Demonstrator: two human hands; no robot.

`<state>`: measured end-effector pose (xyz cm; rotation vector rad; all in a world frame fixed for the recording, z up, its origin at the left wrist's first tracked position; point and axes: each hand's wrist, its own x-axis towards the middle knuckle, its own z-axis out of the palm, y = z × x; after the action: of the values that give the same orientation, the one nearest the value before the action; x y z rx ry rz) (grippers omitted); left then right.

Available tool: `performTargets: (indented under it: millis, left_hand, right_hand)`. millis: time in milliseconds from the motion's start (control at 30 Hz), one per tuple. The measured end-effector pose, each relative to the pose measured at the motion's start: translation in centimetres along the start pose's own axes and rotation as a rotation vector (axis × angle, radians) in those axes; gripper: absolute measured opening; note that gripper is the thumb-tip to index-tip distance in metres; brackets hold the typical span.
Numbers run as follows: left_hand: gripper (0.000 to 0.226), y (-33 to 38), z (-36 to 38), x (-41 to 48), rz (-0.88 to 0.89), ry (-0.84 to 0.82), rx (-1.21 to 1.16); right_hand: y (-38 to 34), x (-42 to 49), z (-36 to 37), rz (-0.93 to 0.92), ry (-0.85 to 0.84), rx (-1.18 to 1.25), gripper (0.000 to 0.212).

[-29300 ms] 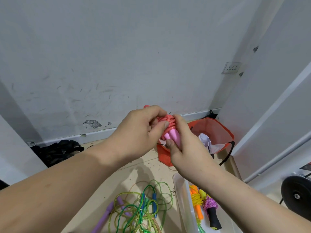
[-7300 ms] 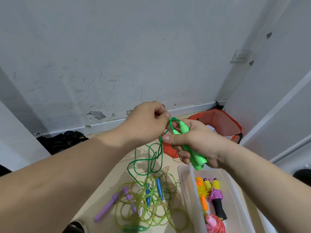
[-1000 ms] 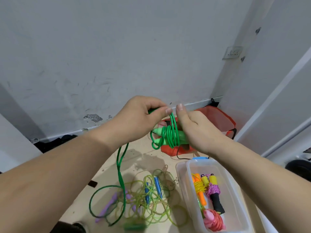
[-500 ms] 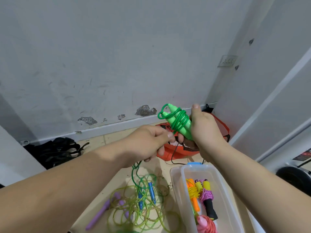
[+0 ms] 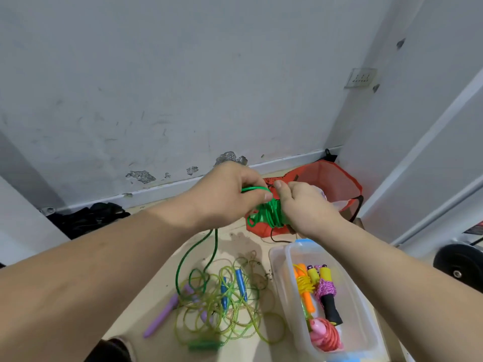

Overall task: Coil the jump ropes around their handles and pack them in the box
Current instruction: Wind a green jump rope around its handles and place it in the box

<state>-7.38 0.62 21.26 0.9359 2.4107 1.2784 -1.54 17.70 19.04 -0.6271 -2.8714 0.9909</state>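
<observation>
— Where is the glossy green plastic jump rope (image 5: 269,216) sitting?

— It is hanging in the air above the beige floor (image 5: 159,275), between the two hands. Its turns are bunching round the green handles, and a loose length is trailing down from under the left hand to the floor.

— What is the left hand (image 5: 227,194) doing?

— Its fingers (image 5: 268,196) are pinching a loop of the rope at the top of the coil.

— And the right hand (image 5: 308,207)?

— It is gripping the wound handles from the right side. Its fingers are curling round the bundle, mostly hidden behind it, and the thumb is pointing up just beside the left thumb.

— Where is the clear plastic box (image 5: 278,257) standing?

— On the floor, below the right forearm. Three wound ropes are lying in it: an orange-handled rope in yellow cord (image 5: 304,286), a black-and-yellow-handled rope in purple cord (image 5: 326,292), and a pink coiled rope (image 5: 325,333) nearest the camera.

— What else is lying about?

— A tangle of translucent yellow-green rope (image 5: 222,307) with blue handles (image 5: 240,280) is spreading just left of the box, with a lilac handle (image 5: 162,316) poking out of it. An orange-red fabric bag (image 5: 324,178) is slumping behind the hands by the wall, and a heap of black cloth (image 5: 88,218) is lying far left.
</observation>
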Motion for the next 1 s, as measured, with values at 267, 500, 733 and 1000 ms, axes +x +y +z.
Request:
performTargets:
  millis: [267,500,733,1000]
  left_hand:
    - [0.014,-2.6,-2.5,0.1,-0.182,0.034,-0.453]
    - [0.032,-1.0,1.3,-0.7,-0.272,-0.080,-0.283]
    - [0.026,1.0,2.4,-1.0,-0.162,-0.253,0.020]
    - [0.008,0.2,-1.9,-0.3,0.120,0.046,0.180]
  right_hand:
    - [-2.7,-1.6,-1.2,-0.215,-0.286,0.413,0.064]
    - [-2.6,-0.4,-2.3,0.206,0.042,0.795,0.034]
    - [2.0,1.6,-1.5,0.217,0.154,0.257,0.038]
    - [-0.9,0.0,-1.5,-0.139,-0.013,0.009,0.043]
